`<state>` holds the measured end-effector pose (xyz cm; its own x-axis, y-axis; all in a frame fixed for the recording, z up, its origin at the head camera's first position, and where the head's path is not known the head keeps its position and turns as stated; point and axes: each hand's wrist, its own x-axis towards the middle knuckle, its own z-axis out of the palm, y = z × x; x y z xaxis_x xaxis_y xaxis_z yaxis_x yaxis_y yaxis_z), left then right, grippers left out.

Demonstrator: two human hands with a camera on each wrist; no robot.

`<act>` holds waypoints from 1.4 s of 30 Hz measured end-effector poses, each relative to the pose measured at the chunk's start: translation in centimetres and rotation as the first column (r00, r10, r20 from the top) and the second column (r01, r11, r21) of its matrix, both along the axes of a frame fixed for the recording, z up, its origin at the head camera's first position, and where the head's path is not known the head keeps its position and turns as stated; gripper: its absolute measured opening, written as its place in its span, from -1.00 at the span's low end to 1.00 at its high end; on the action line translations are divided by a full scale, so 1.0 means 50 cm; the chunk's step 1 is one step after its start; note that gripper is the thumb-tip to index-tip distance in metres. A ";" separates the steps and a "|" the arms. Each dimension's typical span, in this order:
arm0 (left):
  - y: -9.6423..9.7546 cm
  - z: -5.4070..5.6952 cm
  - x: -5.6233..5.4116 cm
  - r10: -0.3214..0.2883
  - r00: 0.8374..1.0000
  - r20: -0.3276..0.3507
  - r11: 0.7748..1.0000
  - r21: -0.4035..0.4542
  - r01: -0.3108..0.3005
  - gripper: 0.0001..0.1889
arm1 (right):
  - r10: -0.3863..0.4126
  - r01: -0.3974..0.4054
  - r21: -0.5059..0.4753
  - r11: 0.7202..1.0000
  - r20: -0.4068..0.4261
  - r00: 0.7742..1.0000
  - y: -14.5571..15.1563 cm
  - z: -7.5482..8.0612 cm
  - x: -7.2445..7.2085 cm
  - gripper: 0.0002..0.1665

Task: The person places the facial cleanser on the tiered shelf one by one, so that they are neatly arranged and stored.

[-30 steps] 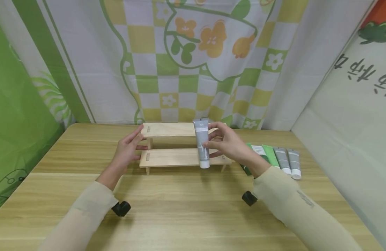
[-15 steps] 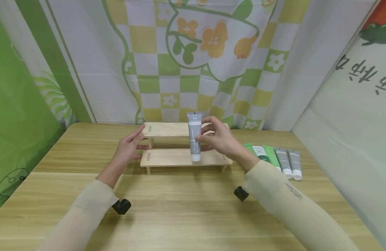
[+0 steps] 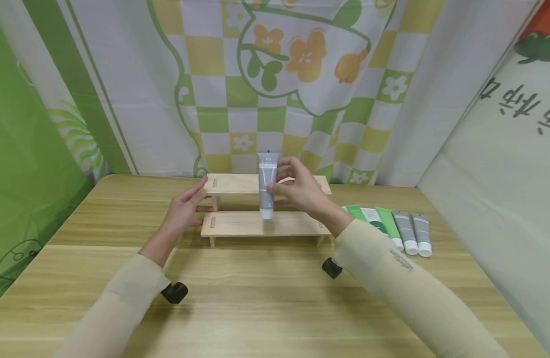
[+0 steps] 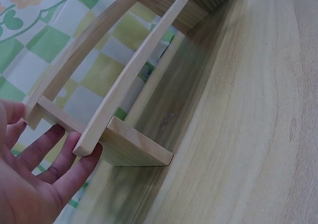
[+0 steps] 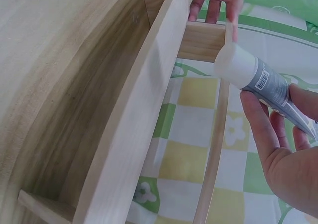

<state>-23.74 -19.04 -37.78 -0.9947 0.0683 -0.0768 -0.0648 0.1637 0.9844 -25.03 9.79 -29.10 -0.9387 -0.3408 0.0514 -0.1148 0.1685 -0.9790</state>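
A small two-tier wooden stand has an upper board behind a lower board. My left hand rests its spread, nearly straight fingers against the stand's left end; in the left wrist view the fingertips reach the board ends and side panel. A grey squeeze tube, white cap downward, is pinched between thumb and fingers of my right hand. In the head view it overlaps both boards near mid-length. The right wrist view shows its white cap and a barcode.
Right of the stand, several tubes lie side by side on the wooden table: green and white ones, a bright green tube, and two grey tubes. A checked curtain hangs behind the table.
My right hand has carried the grey tube leftward and upward along the stand, from near its right end to about the middle. The left hand has stayed at the left end.
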 end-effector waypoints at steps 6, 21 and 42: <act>0.001 0.000 0.000 0.012 1.000 -0.003 1.000 0.000 -0.012 -0.48 | -0.004 0.004 0.002 1.000 -0.021 1.000 -0.020 0.003 -0.013 -0.40; 0.006 0.002 0.004 0.014 1.000 -0.027 1.000 -0.005 -0.014 -0.48 | 0.012 -0.012 0.002 1.000 -0.087 0.996 -0.073 0.024 -0.044 -0.43; 0.007 -0.004 0.000 0.027 0.999 -0.033 0.999 0.030 -0.026 -0.47 | 0.005 0.002 0.047 0.999 -0.158 0.987 -0.174 0.035 -0.080 -0.39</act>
